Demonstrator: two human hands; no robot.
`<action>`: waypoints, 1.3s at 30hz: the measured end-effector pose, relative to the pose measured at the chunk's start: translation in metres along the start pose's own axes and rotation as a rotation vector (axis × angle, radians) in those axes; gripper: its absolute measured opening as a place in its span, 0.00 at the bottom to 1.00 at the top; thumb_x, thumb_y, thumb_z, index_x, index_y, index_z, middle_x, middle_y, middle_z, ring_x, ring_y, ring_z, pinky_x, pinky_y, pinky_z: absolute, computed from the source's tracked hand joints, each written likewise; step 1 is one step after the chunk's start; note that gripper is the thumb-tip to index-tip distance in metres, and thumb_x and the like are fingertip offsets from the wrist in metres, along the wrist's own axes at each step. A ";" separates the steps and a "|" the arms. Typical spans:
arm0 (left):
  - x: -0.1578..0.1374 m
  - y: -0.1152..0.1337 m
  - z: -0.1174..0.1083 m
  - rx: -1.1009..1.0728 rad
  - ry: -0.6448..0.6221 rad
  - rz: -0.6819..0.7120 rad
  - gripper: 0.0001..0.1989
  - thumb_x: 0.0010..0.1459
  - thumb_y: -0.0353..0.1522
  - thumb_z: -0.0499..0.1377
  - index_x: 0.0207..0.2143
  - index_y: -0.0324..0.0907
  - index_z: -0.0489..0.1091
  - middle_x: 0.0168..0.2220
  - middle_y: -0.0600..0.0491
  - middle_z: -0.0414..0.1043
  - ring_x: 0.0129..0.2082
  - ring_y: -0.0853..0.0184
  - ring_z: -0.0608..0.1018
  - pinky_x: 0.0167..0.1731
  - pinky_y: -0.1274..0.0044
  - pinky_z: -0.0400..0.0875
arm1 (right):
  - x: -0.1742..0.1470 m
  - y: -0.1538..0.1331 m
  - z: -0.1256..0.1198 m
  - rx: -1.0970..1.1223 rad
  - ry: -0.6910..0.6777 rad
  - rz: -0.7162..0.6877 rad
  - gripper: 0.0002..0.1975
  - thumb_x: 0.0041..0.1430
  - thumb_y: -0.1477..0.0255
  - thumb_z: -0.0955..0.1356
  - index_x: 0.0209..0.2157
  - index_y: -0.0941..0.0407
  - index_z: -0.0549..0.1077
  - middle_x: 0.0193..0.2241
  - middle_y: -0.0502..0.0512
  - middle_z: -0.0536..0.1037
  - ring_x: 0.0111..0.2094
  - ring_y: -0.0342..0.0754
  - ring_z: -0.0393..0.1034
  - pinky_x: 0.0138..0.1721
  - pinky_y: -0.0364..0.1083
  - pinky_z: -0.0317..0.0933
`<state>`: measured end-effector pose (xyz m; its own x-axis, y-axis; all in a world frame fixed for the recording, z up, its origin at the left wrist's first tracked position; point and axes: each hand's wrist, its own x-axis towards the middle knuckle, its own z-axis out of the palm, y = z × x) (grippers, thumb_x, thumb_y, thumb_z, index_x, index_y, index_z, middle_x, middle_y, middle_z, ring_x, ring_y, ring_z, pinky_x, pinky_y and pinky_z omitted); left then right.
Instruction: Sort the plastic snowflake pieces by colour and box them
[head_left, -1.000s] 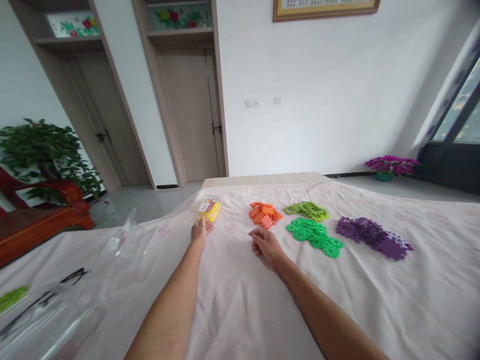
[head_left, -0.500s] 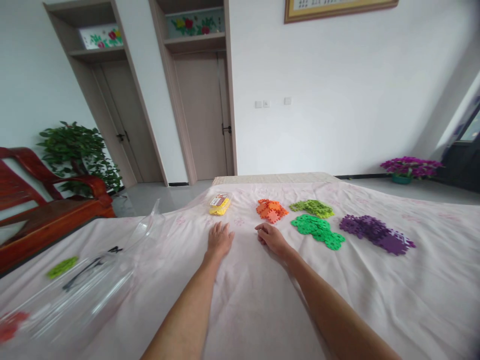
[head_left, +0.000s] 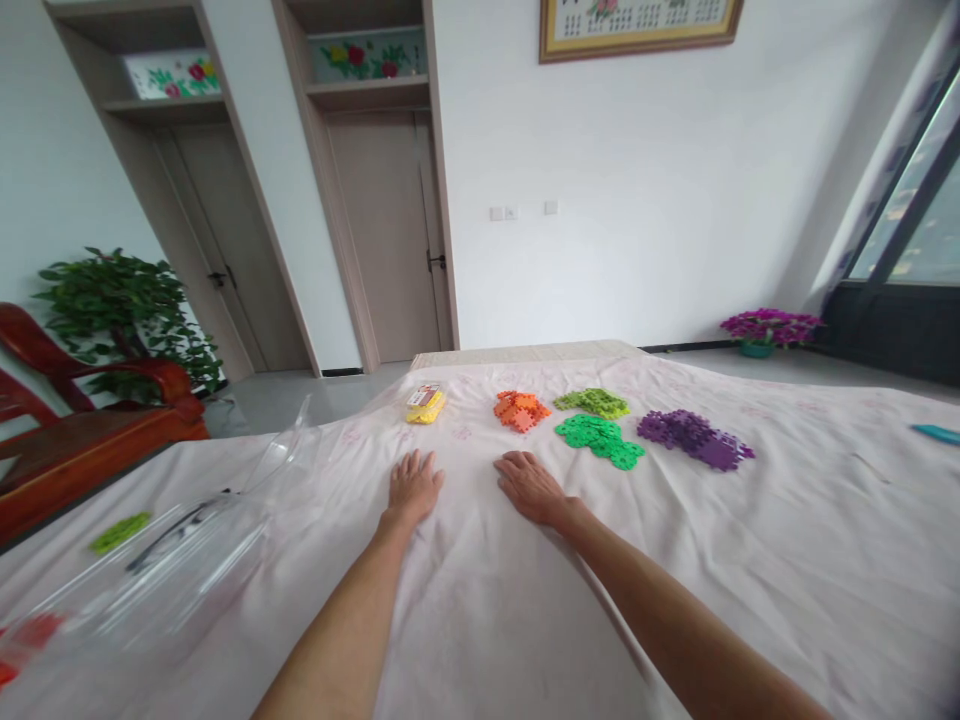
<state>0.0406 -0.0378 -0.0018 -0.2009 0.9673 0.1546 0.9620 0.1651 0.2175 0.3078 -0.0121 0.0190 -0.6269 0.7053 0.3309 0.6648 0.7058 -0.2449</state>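
My left hand (head_left: 415, 486) lies palm down on the pale pink cloth (head_left: 465, 600), fingers spread and holding nothing. Beyond its fingertips is a clear pack of yellow pieces (head_left: 425, 404) with a printed label. My right hand (head_left: 529, 486) also rests flat on the cloth, its fingers stretched toward the left. Past it lies a pile of orange toothed building pieces (head_left: 520, 410). Right of that are a lime green pile (head_left: 594, 401), a bright green pile of round pieces (head_left: 600, 440) and a purple pile (head_left: 694, 438). Neither hand touches any pile.
At the left lies a clear plastic bag or case (head_left: 180, 570) with a black handle (head_left: 172, 535). Lime green pieces (head_left: 120, 532) and red pieces (head_left: 30, 640) are near it. A blue object (head_left: 936, 433) sits at the far right. A wooden bench (head_left: 97, 420) stands beyond the left edge.
My right hand has flattened out from a loosely curled shape with a pointing finger. The camera view has turned slightly right, bringing the blue object into sight.
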 end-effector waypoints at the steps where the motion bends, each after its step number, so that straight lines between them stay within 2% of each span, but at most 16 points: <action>1: -0.002 -0.001 0.000 0.001 -0.001 -0.004 0.29 0.64 0.45 0.46 0.65 0.46 0.59 0.69 0.42 0.51 0.69 0.51 0.53 0.65 0.58 0.43 | -0.004 0.000 -0.001 -0.046 -0.004 0.038 0.18 0.67 0.67 0.59 0.53 0.56 0.71 0.54 0.62 0.70 0.55 0.55 0.59 0.60 0.52 0.51; 5: -0.011 -0.002 -0.003 -0.014 0.003 -0.008 0.28 0.64 0.44 0.47 0.64 0.47 0.59 0.69 0.43 0.52 0.69 0.53 0.53 0.65 0.59 0.43 | -0.016 0.007 0.000 -0.132 0.025 0.199 0.22 0.68 0.62 0.59 0.58 0.55 0.68 0.59 0.62 0.67 0.59 0.57 0.55 0.60 0.53 0.48; 8: -0.019 -0.001 -0.008 -0.024 0.034 0.013 0.26 0.64 0.42 0.49 0.62 0.44 0.63 0.67 0.42 0.57 0.67 0.54 0.57 0.64 0.61 0.47 | -0.018 0.010 0.003 -0.144 0.042 0.226 0.22 0.68 0.61 0.59 0.58 0.55 0.68 0.58 0.62 0.68 0.59 0.56 0.56 0.60 0.52 0.48; 10: -0.025 0.001 -0.015 -0.054 0.107 0.037 0.24 0.64 0.38 0.49 0.60 0.42 0.65 0.64 0.41 0.61 0.65 0.56 0.61 0.64 0.65 0.50 | -0.017 0.010 0.004 -0.141 0.044 0.221 0.22 0.68 0.62 0.59 0.57 0.55 0.69 0.58 0.61 0.68 0.59 0.56 0.56 0.60 0.52 0.47; 13: -0.038 0.009 -0.031 -0.143 0.335 0.072 0.24 0.63 0.31 0.47 0.60 0.42 0.64 0.64 0.45 0.62 0.64 0.61 0.63 0.64 0.70 0.51 | -0.015 0.010 0.005 -0.131 0.047 0.236 0.22 0.68 0.62 0.58 0.57 0.55 0.69 0.58 0.61 0.68 0.59 0.55 0.56 0.60 0.52 0.47; 18: -0.057 0.021 -0.081 -0.228 0.648 0.006 0.24 0.63 0.30 0.48 0.62 0.43 0.61 0.64 0.45 0.61 0.65 0.60 0.61 0.64 0.69 0.50 | -0.015 0.011 0.005 -0.124 0.045 0.258 0.22 0.67 0.62 0.59 0.57 0.55 0.69 0.59 0.61 0.68 0.60 0.55 0.56 0.59 0.51 0.47; 21: -0.058 0.010 -0.118 -0.249 0.879 -0.115 0.26 0.62 0.31 0.50 0.63 0.41 0.58 0.63 0.42 0.61 0.65 0.57 0.60 0.64 0.65 0.49 | -0.015 0.011 0.005 -0.131 0.049 0.251 0.22 0.67 0.62 0.59 0.57 0.56 0.70 0.58 0.62 0.69 0.59 0.55 0.57 0.59 0.50 0.47; 24: -0.049 -0.017 -0.146 -0.226 1.080 -0.298 0.31 0.59 0.31 0.53 0.65 0.38 0.53 0.65 0.39 0.57 0.66 0.56 0.58 0.64 0.63 0.49 | -0.016 0.011 0.005 -0.126 0.061 0.248 0.21 0.67 0.63 0.59 0.56 0.56 0.71 0.57 0.62 0.70 0.58 0.55 0.58 0.59 0.50 0.47; 27: -0.035 -0.049 -0.157 -0.195 1.038 -0.469 0.34 0.54 0.28 0.57 0.64 0.37 0.53 0.65 0.38 0.58 0.66 0.54 0.59 0.62 0.62 0.51 | -0.016 0.011 0.004 -0.119 0.070 0.251 0.20 0.67 0.63 0.59 0.55 0.56 0.71 0.57 0.62 0.70 0.57 0.55 0.59 0.59 0.50 0.48; 29: -0.026 -0.069 -0.156 -0.189 0.936 -0.587 0.35 0.53 0.27 0.58 0.63 0.35 0.54 0.62 0.36 0.62 0.65 0.53 0.61 0.60 0.62 0.54 | -0.016 0.011 0.004 -0.122 0.073 0.246 0.20 0.67 0.64 0.60 0.54 0.56 0.72 0.56 0.62 0.71 0.57 0.55 0.59 0.59 0.50 0.48; 32: -0.020 -0.094 -0.149 -0.148 0.714 -0.682 0.32 0.52 0.25 0.57 0.61 0.36 0.57 0.56 0.34 0.69 0.61 0.51 0.67 0.58 0.61 0.56 | -0.017 0.011 0.004 -0.132 0.083 0.234 0.20 0.67 0.64 0.59 0.54 0.56 0.72 0.56 0.62 0.71 0.57 0.55 0.59 0.59 0.50 0.48; 34: -0.019 -0.108 -0.144 -0.125 0.533 -0.711 0.29 0.54 0.26 0.56 0.60 0.38 0.59 0.53 0.35 0.72 0.57 0.51 0.72 0.56 0.61 0.57 | -0.017 0.011 0.004 -0.133 0.093 0.229 0.20 0.67 0.64 0.59 0.54 0.56 0.72 0.56 0.62 0.71 0.57 0.55 0.59 0.59 0.50 0.48; 37: -0.019 -0.123 -0.140 -0.121 0.436 -0.710 0.23 0.54 0.27 0.55 0.54 0.41 0.66 0.49 0.36 0.75 0.51 0.50 0.76 0.53 0.60 0.59 | -0.016 0.011 0.004 -0.127 0.093 0.227 0.20 0.67 0.63 0.60 0.54 0.57 0.72 0.55 0.62 0.72 0.57 0.55 0.59 0.59 0.50 0.47; 39: -0.017 -0.128 -0.140 -0.120 0.418 -0.705 0.20 0.55 0.27 0.55 0.52 0.42 0.68 0.48 0.37 0.76 0.50 0.50 0.77 0.51 0.61 0.61 | -0.016 0.011 0.003 -0.128 0.089 0.230 0.20 0.67 0.63 0.60 0.54 0.57 0.72 0.55 0.62 0.72 0.57 0.55 0.59 0.59 0.50 0.47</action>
<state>-0.1051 -0.1024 0.1023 -0.8247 0.4892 0.2840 0.5630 0.6619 0.4948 0.3238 -0.0158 0.0079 -0.4196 0.8332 0.3601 0.8346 0.5101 -0.2078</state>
